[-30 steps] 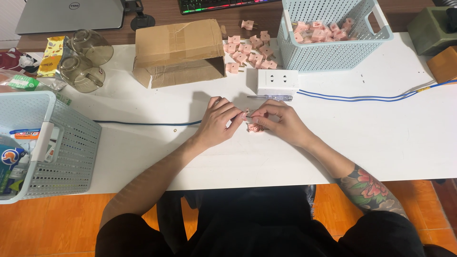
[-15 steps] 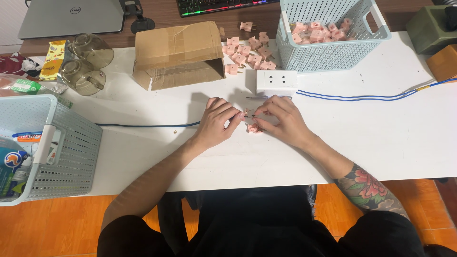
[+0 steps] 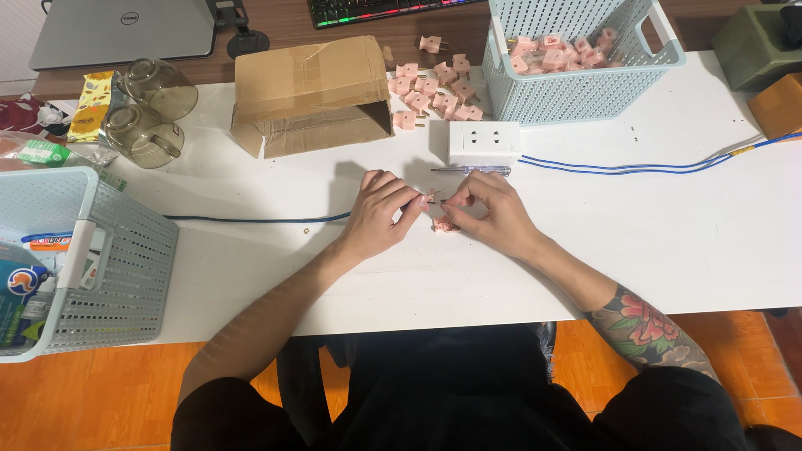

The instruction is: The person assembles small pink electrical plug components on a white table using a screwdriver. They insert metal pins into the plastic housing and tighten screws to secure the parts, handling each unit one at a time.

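My left hand [image 3: 380,213] and my right hand [image 3: 493,209] meet at the middle of the white table [image 3: 685,242]. Their fingertips pinch the bare end of a blue cable [image 3: 251,220] with small metal pieces at it. A pink plug part [image 3: 443,224] lies under my right fingers. Just beyond my hands lie a small screwdriver [image 3: 472,169] and a white socket block [image 3: 484,142] with a blue double cable [image 3: 635,168] running off to the right.
A loose pile of pink plugs [image 3: 434,90] lies beside a pale blue basket [image 3: 585,92] holding more plugs. A cardboard box [image 3: 311,92], two glass mugs [image 3: 150,113], a second basket [image 3: 92,259] at the left edge, a laptop [image 3: 125,29] and a keyboard stand around.
The hands stay together at the same spot; fingers shift slightly on the cable end. The view has tilted a little.
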